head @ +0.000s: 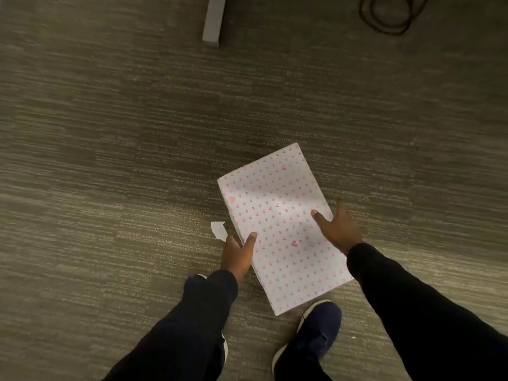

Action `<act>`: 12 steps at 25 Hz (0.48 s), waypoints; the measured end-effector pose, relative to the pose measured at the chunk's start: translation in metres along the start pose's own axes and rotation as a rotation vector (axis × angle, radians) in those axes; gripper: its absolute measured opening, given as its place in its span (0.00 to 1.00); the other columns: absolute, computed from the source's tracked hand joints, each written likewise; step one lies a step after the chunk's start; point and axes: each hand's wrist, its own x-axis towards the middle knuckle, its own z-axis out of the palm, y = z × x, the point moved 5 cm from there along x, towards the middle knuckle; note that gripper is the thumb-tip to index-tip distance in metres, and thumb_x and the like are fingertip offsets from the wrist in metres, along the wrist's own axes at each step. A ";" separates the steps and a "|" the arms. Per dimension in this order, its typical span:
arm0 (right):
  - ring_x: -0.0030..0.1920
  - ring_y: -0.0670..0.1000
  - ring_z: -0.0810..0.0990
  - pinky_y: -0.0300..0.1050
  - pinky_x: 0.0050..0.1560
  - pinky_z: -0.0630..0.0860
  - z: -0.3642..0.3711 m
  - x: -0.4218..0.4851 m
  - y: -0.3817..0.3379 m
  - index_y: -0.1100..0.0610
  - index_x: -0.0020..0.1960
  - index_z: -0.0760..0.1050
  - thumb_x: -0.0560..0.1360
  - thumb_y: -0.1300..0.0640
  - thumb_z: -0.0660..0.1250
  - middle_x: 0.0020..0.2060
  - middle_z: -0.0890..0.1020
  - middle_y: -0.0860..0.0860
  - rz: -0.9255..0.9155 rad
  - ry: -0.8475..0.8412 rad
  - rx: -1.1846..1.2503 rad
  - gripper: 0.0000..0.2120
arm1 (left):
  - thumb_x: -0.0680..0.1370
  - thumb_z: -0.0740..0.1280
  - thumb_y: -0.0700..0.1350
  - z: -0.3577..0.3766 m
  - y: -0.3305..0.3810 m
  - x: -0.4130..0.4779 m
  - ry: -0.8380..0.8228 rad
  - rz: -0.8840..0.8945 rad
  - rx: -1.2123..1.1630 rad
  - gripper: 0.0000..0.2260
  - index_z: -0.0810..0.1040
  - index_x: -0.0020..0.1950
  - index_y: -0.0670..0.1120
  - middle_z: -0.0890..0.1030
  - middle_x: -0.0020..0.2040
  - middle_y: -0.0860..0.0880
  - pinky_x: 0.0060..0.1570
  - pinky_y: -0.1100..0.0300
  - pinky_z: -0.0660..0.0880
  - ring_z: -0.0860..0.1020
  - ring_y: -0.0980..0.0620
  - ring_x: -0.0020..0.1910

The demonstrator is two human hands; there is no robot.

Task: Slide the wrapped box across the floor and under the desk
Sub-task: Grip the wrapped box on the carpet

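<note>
The wrapped box point(277, 215), flat and covered in white paper with small pink hearts, lies on the grey carpet in front of me, turned at an angle. My left hand point(237, 255) holds its left edge, thumb on top and fingers down the side. My right hand point(339, 228) holds the right edge the same way, thumb on the top face. A grey desk leg point(214, 20) lies on the carpet at the top of the view, well beyond the box.
A small white paper scrap point(219, 230) lies on the carpet just left of the box. A coiled black cable point(390, 16) sits at the top right. My dark shoe point(316, 334) stands right behind the box's near corner.
</note>
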 end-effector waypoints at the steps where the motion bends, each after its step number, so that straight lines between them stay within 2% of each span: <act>1: 0.73 0.63 0.70 0.62 0.70 0.70 0.005 0.008 0.005 0.53 0.80 0.57 0.74 0.34 0.68 0.77 0.67 0.56 0.016 -0.015 0.061 0.44 | 0.81 0.67 0.58 0.005 -0.006 0.006 -0.005 -0.026 -0.064 0.34 0.61 0.79 0.41 0.75 0.71 0.43 0.59 0.52 0.70 0.75 0.41 0.68; 4: 0.62 0.58 0.79 0.58 0.59 0.78 0.018 0.029 0.026 0.51 0.71 0.70 0.64 0.27 0.72 0.66 0.79 0.51 0.063 -0.089 0.153 0.43 | 0.80 0.69 0.59 0.023 -0.020 0.024 -0.087 -0.102 -0.292 0.27 0.70 0.73 0.45 0.80 0.66 0.46 0.60 0.48 0.74 0.79 0.44 0.62; 7: 0.59 0.57 0.80 0.57 0.57 0.78 0.022 0.044 0.039 0.49 0.68 0.74 0.57 0.22 0.72 0.62 0.81 0.49 0.073 -0.098 0.167 0.48 | 0.79 0.72 0.55 0.036 -0.019 0.029 -0.094 -0.083 -0.443 0.20 0.77 0.66 0.47 0.85 0.60 0.47 0.58 0.46 0.80 0.83 0.46 0.58; 9: 0.59 0.58 0.80 0.54 0.54 0.76 0.017 0.037 0.034 0.52 0.68 0.74 0.61 0.24 0.71 0.61 0.81 0.50 0.052 -0.101 0.126 0.45 | 0.77 0.75 0.53 0.033 -0.013 0.028 -0.044 -0.028 -0.447 0.19 0.79 0.64 0.47 0.86 0.58 0.47 0.55 0.47 0.82 0.85 0.46 0.55; 12: 0.54 0.56 0.82 0.52 0.52 0.78 0.006 0.017 0.021 0.53 0.65 0.77 0.68 0.28 0.70 0.56 0.83 0.51 0.005 -0.048 0.076 0.36 | 0.72 0.77 0.55 0.017 -0.002 0.017 0.000 0.015 -0.366 0.24 0.78 0.64 0.47 0.86 0.57 0.47 0.57 0.44 0.83 0.85 0.46 0.54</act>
